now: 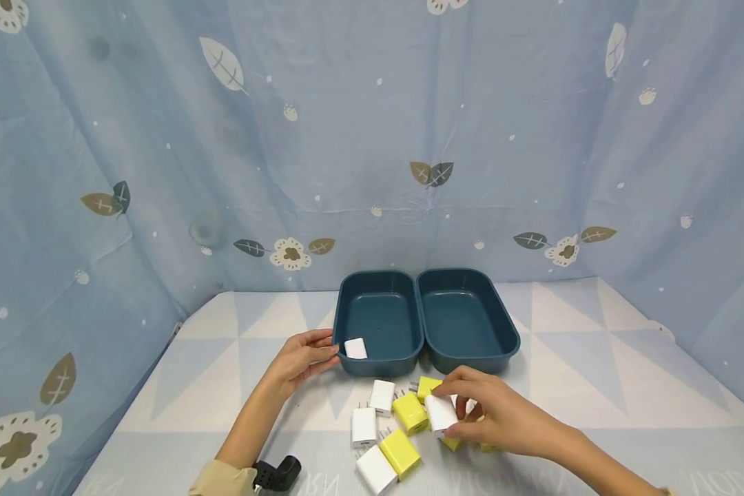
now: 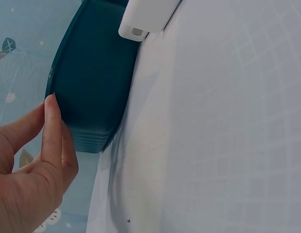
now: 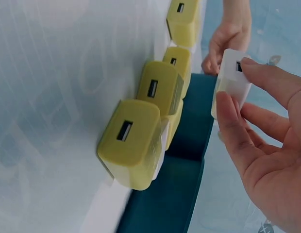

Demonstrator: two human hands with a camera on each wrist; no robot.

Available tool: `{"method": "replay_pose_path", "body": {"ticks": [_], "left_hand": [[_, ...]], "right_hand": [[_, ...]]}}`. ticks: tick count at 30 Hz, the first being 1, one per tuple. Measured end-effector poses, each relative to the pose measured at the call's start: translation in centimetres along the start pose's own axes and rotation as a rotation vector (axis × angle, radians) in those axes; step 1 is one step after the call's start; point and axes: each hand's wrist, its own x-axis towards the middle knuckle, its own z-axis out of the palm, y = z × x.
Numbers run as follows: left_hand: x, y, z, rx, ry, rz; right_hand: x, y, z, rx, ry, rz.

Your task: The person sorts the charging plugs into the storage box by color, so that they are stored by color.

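My right hand [image 1: 502, 417] pinches a white USB wall charger [image 1: 440, 413] between thumb and fingers, above the scattered chargers. In the right wrist view the held charger [image 3: 233, 80] shows its USB port beside a fingertip. My left hand [image 1: 300, 362] holds the left dark blue bin [image 1: 381, 368] at its near left rim, fingertips on the edge in the left wrist view. One white charger [image 1: 355, 348] lies inside this bin. In front of the bins lie several yellow chargers [image 1: 400, 453] and white chargers [image 1: 364, 427], some partly hidden by my right hand.
A second dark blue bin [image 1: 471, 364] stands right against the first. Both are near the back of the table [image 1: 204, 386], before a blue patterned curtain [image 1: 359, 138]. A black strap device [image 1: 279, 474] is at my left wrist.
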Motion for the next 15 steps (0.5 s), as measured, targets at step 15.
{"method": "replay_pose_path", "body": {"ticks": [15], "left_hand": [[0.0,0.0,0.0,-0.003,0.003,-0.003]], "right_hand": [[1.4,0.6,-1.2,-0.023,0.09,-0.05]]}}
